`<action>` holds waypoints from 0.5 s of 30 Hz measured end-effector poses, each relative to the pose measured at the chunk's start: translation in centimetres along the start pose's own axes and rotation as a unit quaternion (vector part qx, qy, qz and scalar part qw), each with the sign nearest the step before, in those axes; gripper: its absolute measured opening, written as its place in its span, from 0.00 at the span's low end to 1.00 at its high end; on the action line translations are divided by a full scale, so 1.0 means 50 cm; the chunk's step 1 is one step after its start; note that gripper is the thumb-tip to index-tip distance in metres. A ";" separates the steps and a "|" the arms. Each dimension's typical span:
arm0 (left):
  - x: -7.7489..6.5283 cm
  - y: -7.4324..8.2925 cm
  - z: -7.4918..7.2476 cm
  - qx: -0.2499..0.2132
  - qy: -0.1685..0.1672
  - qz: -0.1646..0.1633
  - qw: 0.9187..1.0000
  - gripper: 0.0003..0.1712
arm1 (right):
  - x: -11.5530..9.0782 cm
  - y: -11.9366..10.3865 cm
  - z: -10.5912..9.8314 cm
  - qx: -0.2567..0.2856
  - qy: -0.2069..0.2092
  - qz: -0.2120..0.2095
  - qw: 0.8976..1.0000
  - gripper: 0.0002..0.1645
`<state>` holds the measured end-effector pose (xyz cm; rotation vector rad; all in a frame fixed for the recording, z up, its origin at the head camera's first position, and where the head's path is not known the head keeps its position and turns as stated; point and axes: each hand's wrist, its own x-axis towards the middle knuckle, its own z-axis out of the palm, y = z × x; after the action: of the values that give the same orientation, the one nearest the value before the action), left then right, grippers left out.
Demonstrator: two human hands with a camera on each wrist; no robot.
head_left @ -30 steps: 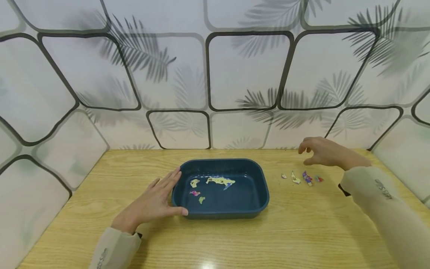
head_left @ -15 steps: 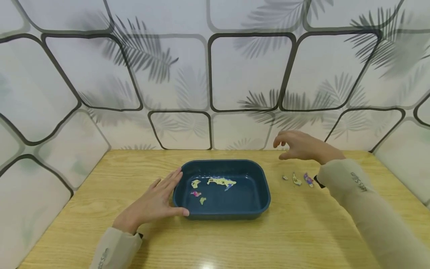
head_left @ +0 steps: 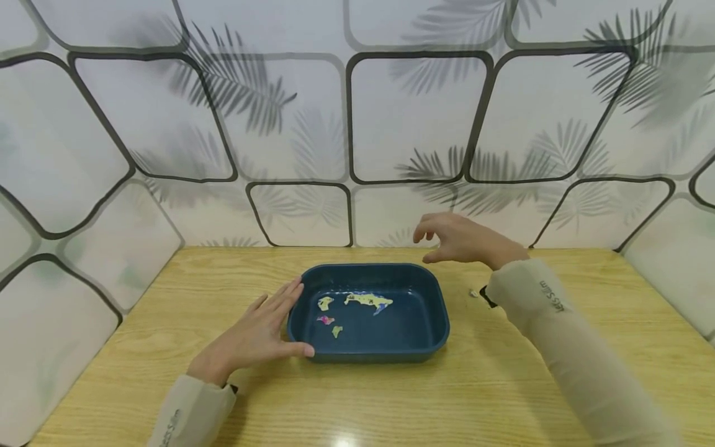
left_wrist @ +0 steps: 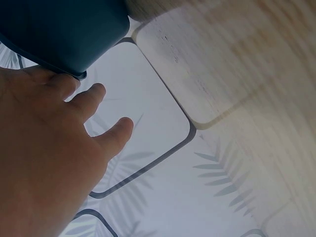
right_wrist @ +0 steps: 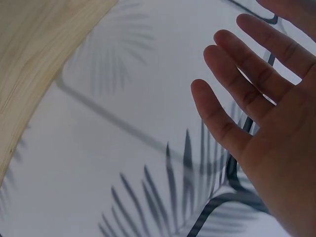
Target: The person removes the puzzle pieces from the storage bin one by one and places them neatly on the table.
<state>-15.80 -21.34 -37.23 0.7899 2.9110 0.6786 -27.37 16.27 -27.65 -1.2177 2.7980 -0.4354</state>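
And here's the dark blue tray [head_left: 385,338], sitting mid-table, with the left hand [head_left: 254,344] right on its left end: fingers spread and mostly straight against the rim, thumb reaching to the near left corner. Inside the tray, four scraps! A long cream-and-blue piece [head_left: 365,300] lies toward the back; to its left, a small cream piece [head_left: 325,303], then a pink piece [head_left: 326,320], then a greenish piece [head_left: 337,331] nearest the front.

Over to the right hand [head_left: 458,239], hanging above the far side of the table [head_left: 313,410], near the tray's far right corner and apart from it. Fingers loosely bent, thumb well away from them, nothing between; the right wrist view shows the bare palm and the fingers fanned. Below it, one small pale scrap [head_left: 473,293] lies on the wood, beside the black band [head_left: 488,297] at the cuff of the lettered beige right sleeve [head_left: 558,341]. Behind it all, the leaf-patterned wall [head_left: 413,118].
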 end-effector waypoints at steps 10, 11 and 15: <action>0.001 -0.001 0.001 0.006 -0.001 -0.001 1.000 0.66 | 0.059 -0.062 0.030 0.021 -0.023 -0.023 0.999 0.16; 0.000 -0.001 0.001 0.005 -0.001 -0.001 1.000 0.66 | 0.064 -0.069 0.033 0.023 -0.024 -0.026 0.999 0.16; 0.000 0.001 0.000 0.005 0.001 0.000 1.000 0.67 | 0.084 -0.092 0.051 0.024 -0.037 -0.043 0.998 0.18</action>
<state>-15.76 -21.30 -37.23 0.7911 2.9178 0.6665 -26.57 9.61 -28.58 -1.3202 2.6656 -0.4499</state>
